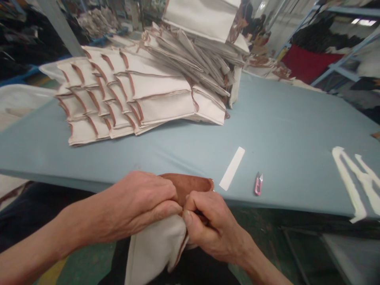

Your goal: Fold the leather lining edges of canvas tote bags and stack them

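Note:
A cream canvas bag (154, 247) with a brown leather-like strap (190, 184) hangs off the near edge of the blue-grey table (282, 130). My left hand (139, 204) is closed over the bag's top, fingers pinching cloth and strap. My right hand (208, 225) is closed too, pinching the same edge right beside the left, the two thumbs nearly touching. A small pink thread snip (258, 184) lies on the table to the right of my hands, next to a white strip (232, 168).
A big fanned pile of finished cream bags with brown trim (133, 95) fills the far left of the table. More bags are stacked behind (202, 18). White strips (353, 180) lie at the right edge. Metal shelving (335, 63) stands at the back right.

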The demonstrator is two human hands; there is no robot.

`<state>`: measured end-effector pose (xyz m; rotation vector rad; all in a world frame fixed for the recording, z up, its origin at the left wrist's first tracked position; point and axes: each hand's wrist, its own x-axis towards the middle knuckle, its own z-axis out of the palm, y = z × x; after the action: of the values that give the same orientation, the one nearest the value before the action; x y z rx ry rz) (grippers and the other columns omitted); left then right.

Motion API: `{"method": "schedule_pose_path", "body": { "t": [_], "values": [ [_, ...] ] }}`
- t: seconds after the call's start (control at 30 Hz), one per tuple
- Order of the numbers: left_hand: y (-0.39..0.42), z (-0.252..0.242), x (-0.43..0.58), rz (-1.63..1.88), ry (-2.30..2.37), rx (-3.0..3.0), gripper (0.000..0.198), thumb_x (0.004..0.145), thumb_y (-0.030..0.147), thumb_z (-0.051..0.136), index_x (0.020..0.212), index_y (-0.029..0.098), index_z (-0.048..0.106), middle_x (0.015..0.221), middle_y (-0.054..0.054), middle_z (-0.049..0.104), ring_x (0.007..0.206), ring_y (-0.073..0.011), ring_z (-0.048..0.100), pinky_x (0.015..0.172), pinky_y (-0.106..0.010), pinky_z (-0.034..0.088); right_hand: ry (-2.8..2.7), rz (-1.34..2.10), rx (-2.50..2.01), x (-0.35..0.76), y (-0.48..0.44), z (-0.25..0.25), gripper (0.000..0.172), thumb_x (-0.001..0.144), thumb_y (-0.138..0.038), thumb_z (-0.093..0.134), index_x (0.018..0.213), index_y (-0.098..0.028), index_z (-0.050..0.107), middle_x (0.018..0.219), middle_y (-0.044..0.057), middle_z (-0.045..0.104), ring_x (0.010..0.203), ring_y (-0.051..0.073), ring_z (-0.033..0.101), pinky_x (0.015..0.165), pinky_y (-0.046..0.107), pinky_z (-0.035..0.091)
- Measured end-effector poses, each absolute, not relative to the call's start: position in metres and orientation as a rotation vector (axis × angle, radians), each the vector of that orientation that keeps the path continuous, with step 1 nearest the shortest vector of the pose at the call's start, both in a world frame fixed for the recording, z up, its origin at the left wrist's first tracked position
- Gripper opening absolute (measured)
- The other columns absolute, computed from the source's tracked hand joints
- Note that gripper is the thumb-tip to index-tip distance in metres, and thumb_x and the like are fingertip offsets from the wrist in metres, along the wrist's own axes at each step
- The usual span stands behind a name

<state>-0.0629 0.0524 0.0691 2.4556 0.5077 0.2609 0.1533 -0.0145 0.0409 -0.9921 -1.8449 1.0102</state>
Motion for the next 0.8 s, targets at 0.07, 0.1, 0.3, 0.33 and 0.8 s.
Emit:
{"method": "schedule_pose_path", "body": {
  "t": [0.07,0.1,0.3,0.33,0.8],
  "values": [
    [0.052,0.077,-0.055,0.273,0.505,2.460,0.043,0.116,0.034,0.033,0.081,0.022,0.054,0.076,0.002,0.061,0.070,-0.0176,0.055,0.069,-0.031,0.035,-1.823,1.114,-1.035,0.155,-0.012,0.043,0.028,0.094,-0.017,0.055,0.070,-0.022,0.043,0.061,-0.010,0.037,0.052,0.007,0.031,0.052,0.022,0.026],
    [0.051,0.080,-0.051,0.293,0.502,2.467,0.044,0.116,0.033,0.032,0.079,0.022,0.053,0.075,0.002,0.060,0.068,-0.0175,0.053,0.068,-0.031,0.034,-1.812,1.169,-1.060,0.156,-0.011,0.044,0.031,0.098,-0.023,0.059,0.070,-0.022,0.044,0.061,-0.009,0.038,0.053,0.008,0.031,0.051,0.023,0.026],
    [0.046,0.071,-0.048,0.375,0.617,2.312,0.044,0.112,0.042,0.046,0.074,0.021,0.051,0.070,0.005,0.056,0.064,-0.0145,0.049,0.063,-0.029,0.032,-1.627,1.433,-1.131,0.163,-0.012,0.042,0.037,0.102,-0.039,0.062,0.072,-0.021,0.051,0.060,-0.008,0.040,0.053,0.009,0.031,0.048,0.024,0.023],
    [0.045,0.068,-0.048,0.365,0.619,2.259,0.043,0.110,0.042,0.052,0.073,0.021,0.050,0.068,0.006,0.055,0.062,-0.0131,0.049,0.061,-0.028,0.032,-1.609,1.453,-1.125,0.162,-0.014,0.041,0.037,0.102,-0.039,0.062,0.072,-0.021,0.051,0.060,-0.009,0.039,0.053,0.009,0.030,0.048,0.024,0.022],
    [0.033,0.051,-0.046,0.358,0.619,2.289,0.024,0.100,0.016,0.062,0.079,0.021,0.052,0.074,0.006,0.052,0.071,-0.0144,0.049,0.072,-0.030,0.032,-1.354,1.605,-1.109,0.155,-0.019,0.025,0.057,0.097,-0.069,0.060,0.070,-0.022,0.044,0.064,-0.006,0.040,0.059,0.010,0.033,0.055,0.025,0.027]
  ]
}}
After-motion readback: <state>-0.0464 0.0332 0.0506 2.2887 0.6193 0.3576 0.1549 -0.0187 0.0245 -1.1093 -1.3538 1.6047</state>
